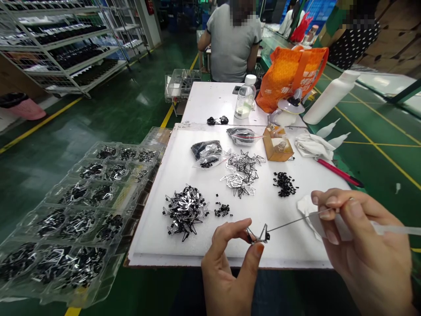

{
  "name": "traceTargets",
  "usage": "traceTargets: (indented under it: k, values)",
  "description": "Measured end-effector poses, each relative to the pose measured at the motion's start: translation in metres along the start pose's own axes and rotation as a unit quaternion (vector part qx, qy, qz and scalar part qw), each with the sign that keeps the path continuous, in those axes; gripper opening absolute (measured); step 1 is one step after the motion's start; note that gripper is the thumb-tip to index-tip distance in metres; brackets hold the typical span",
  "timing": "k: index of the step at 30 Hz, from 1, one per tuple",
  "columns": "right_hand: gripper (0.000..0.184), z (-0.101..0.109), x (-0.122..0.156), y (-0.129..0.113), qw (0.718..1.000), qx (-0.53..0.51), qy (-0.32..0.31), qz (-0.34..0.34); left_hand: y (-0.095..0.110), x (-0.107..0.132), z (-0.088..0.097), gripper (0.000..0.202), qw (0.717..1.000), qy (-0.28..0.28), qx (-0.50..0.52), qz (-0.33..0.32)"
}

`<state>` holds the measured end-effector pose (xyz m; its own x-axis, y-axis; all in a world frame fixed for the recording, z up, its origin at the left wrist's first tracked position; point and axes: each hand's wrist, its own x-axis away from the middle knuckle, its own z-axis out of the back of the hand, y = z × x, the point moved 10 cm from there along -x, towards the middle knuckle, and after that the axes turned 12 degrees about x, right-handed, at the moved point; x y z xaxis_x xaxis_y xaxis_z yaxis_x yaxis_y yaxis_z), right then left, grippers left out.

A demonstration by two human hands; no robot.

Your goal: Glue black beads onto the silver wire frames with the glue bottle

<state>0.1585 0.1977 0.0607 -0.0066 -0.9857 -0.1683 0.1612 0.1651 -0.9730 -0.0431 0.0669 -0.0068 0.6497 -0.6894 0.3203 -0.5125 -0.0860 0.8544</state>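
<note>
My left hand (230, 263) pinches a small bent metal clip piece (259, 237) between thumb and forefinger. A tiny black block (268, 236) sits at the piece's right end. My right hand (362, 237) is closed round a thin rod (296, 220), whose tip reaches the piece beside the block. A pale translucent strip (394, 229) sticks out to the right behind these fingers; whether it joins the rod I cannot tell. Left of my hands lie a pile of clip pieces with black blocks (186, 208) and a few loose black blocks (222, 210). Plain clip pieces (243, 171) lie further back.
More black blocks (284, 184), a wooden box (278, 145), a red-handled knife (340, 172) and bagged parts (207, 151) lie on the white table (148, 237). Compartment trays (66, 224) stand at left. Behind are a bottle (245, 98), an orange bag (286, 79) and a seated person (233, 48).
</note>
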Motion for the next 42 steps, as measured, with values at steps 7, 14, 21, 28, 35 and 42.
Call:
traceTargets:
  k: [7,14,21,28,35,42]
  values:
    - [0.024,0.016,-0.019,-0.009,0.996,0.001,0.072,0.048,-0.003,-0.001,0.003,0.028,0.999,0.014,0.017,0.03]
    - [0.035,0.033,-0.108,-0.012,0.905,0.286,0.2,0.242,-0.034,0.0,-0.018,0.051,0.938,-0.037,0.215,0.271]
    - [0.028,-0.003,-0.16,0.018,0.91,0.372,0.063,0.173,-0.035,0.016,-0.035,0.048,0.878,-0.06,0.299,0.368]
    - [0.049,-0.015,-0.117,0.032,0.959,0.273,-0.018,0.076,-0.035,0.014,-0.032,0.04,0.883,-0.083,0.3,0.351]
    - [0.041,-0.009,-0.018,0.052,0.976,0.204,-0.074,-0.015,-0.036,0.006,-0.03,0.046,0.922,-0.081,0.246,0.287]
    - [0.053,-0.017,0.011,0.036,0.986,0.142,-0.088,-0.029,0.034,0.013,-0.026,0.04,0.967,-0.13,-0.092,-0.197]
